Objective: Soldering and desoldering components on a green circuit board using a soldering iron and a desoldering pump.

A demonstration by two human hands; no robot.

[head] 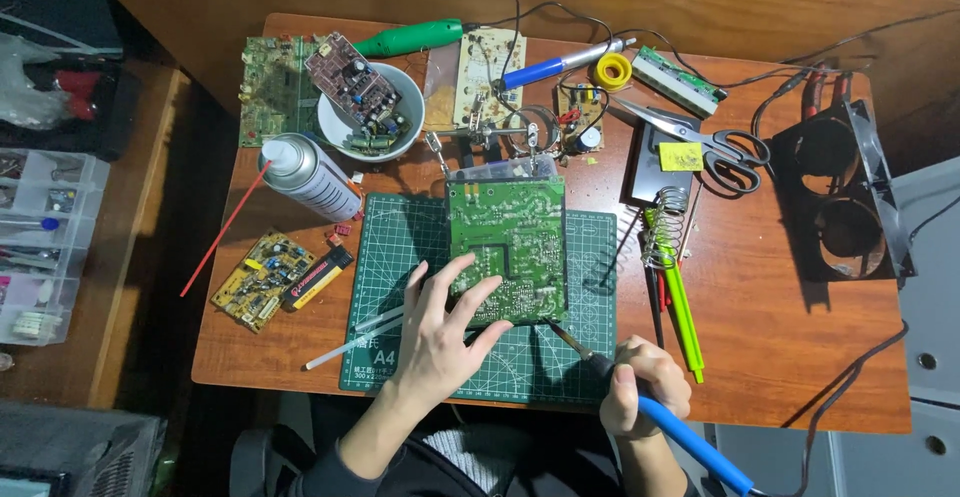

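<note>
Head view showed the left hand [440, 332] spread flat on the green circuit board [507, 249] at centre, while the right hand [645, 387] gripped the blue soldering iron [690, 437], its tip at the board's lower edge.

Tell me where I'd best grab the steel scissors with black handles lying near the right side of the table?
Probably by the black handle loops of the steel scissors, coming in from the right. They lie flat with the loops pointing right and the pointed blades aimed left toward the yellow solder reel, so that end is blunt and open. A yellow pad sits close by on the near side.
</note>
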